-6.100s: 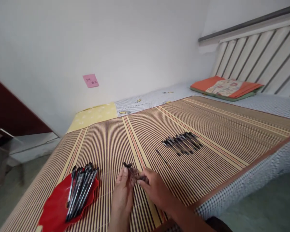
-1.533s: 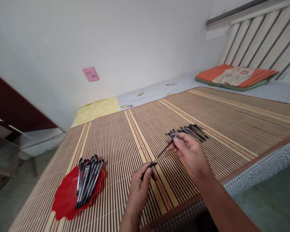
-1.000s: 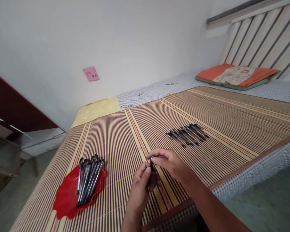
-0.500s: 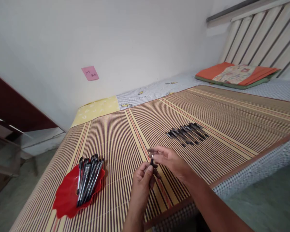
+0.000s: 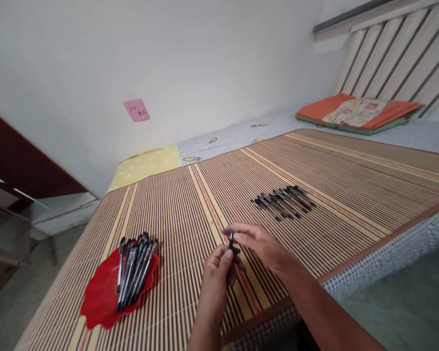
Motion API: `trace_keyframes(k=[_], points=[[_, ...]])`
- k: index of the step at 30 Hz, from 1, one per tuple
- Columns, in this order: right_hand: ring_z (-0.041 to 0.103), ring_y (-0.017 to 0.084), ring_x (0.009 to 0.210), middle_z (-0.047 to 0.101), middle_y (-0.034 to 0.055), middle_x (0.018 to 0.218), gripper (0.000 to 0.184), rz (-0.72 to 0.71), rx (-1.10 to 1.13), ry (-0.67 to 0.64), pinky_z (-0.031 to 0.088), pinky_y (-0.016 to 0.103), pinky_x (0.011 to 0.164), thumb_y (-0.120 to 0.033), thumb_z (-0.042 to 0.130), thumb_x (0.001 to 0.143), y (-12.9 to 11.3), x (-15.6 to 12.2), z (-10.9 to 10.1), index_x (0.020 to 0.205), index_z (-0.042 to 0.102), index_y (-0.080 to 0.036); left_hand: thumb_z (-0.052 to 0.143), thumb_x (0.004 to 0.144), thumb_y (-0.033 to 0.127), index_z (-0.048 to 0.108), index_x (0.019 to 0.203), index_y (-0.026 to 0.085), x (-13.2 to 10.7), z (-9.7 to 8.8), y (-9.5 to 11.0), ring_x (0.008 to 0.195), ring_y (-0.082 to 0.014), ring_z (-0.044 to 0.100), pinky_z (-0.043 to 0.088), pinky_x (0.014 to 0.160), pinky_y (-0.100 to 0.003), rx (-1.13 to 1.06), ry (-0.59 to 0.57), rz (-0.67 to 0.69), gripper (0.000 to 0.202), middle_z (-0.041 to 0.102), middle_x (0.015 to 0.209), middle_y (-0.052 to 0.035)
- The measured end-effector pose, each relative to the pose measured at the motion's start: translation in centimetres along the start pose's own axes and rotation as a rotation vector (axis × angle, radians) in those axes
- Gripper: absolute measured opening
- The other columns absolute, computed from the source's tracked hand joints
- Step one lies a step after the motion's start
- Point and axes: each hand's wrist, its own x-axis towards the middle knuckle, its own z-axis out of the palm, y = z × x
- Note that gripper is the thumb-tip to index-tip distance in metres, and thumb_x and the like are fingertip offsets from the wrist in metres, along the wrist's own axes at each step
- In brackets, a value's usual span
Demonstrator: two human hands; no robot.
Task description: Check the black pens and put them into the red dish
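My left hand (image 5: pixel 217 273) is closed around a dark pen part (image 5: pixel 230 243), thumb on its near side, with the thin silvery tip pointing up. Curled over from the right, my right hand (image 5: pixel 258 241) has its thumb and forefinger at that tip; the exact contact is too small to make out. To the left, a red wavy-edged plate (image 5: pixel 98 297) carries several clear-barrelled pens (image 5: pixel 133 273) with black caps. Beyond my right hand, a row of several black pens (image 5: pixel 283 202) lies side by side on the striped mat (image 5: pixel 179 253).
The mat covers a bed, whose front edge (image 5: pixel 380 248) runs below my right forearm. A folded orange and green cloth (image 5: pixel 358 113) rests at the far right by a slatted headboard (image 5: pixel 398 58). A pink note (image 5: pixel 136 110) is stuck on the wall.
Both hands have shifted only slightly, keeping together at the pen part. The right fingers have moved a little about its tip. The plate and the row of pens are unchanged.
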Motion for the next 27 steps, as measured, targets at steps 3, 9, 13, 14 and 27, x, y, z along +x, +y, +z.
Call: trace_keyframes(k=[3, 9, 13, 14, 27], points=[[0.065, 0.020, 0.097, 0.071, 0.0047, 0.095, 0.018, 0.000, 0.002, 0.063, 0.047, 0.036, 0.094, -0.035, 0.071, 0.079, 0.5, 0.2, -0.1, 0.088, 0.074, -0.019, 0.066, 0.088, 0.041, 0.064, 0.088, 0.014, 0.0, 0.0, -0.1, 0.041, -0.0021, 0.033, 0.019, 0.040, -0.017, 0.000, -0.018, -0.008, 0.027, 0.062, 0.066, 0.0008], [0.066, 0.020, 0.097, 0.073, 0.0048, 0.101, 0.027, 0.060, 0.072, 0.066, 0.049, 0.035, 0.090, -0.035, 0.077, 0.075, 0.5, 0.1, -0.1, 0.097, 0.072, -0.021, 0.065, 0.089, 0.042, 0.064, 0.090, 0.014, 0.1, 0.0, -0.3, 0.041, -0.0023, 0.032, 0.019, 0.041, -0.017, 0.024, -0.002, 0.005, 0.028, 0.062, 0.066, 0.0008], [0.064, 0.020, 0.105, 0.073, 0.0063, 0.107, 0.025, 0.016, 0.019, 0.010, 0.045, 0.036, 0.098, -0.036, 0.067, 0.085, 0.3, 0.0, -0.1, 0.102, 0.074, -0.020, 0.066, 0.088, 0.042, 0.065, 0.092, 0.014, 0.1, 0.0, -0.3, 0.042, -0.0028, 0.034, 0.020, 0.041, -0.017, -0.015, -0.004, -0.032, 0.028, 0.062, 0.065, 0.0008], [0.065, 0.019, 0.100, 0.073, 0.0055, 0.101, 0.022, 0.009, 0.012, 0.028, 0.046, 0.035, 0.095, -0.035, 0.068, 0.083, 0.4, 0.0, 0.0, 0.097, 0.075, -0.019, 0.067, 0.087, 0.042, 0.065, 0.091, 0.014, 0.1, 0.1, -0.3, 0.042, -0.0030, 0.034, 0.021, 0.041, -0.017, -0.008, 0.005, -0.035, 0.029, 0.062, 0.065, 0.0008], [0.065, 0.020, 0.097, 0.072, 0.0053, 0.097, 0.027, 0.038, 0.069, 0.035, 0.047, 0.034, 0.089, -0.040, 0.068, 0.084, 1.0, 0.1, 0.6, 0.101, 0.075, -0.020, 0.064, 0.088, 0.045, 0.062, 0.086, 0.016, -0.1, 0.2, -0.2, 0.040, -0.0036, 0.035, 0.024, 0.039, -0.017, 0.122, 0.078, 0.029, 0.030, 0.064, 0.067, 0.0002]])
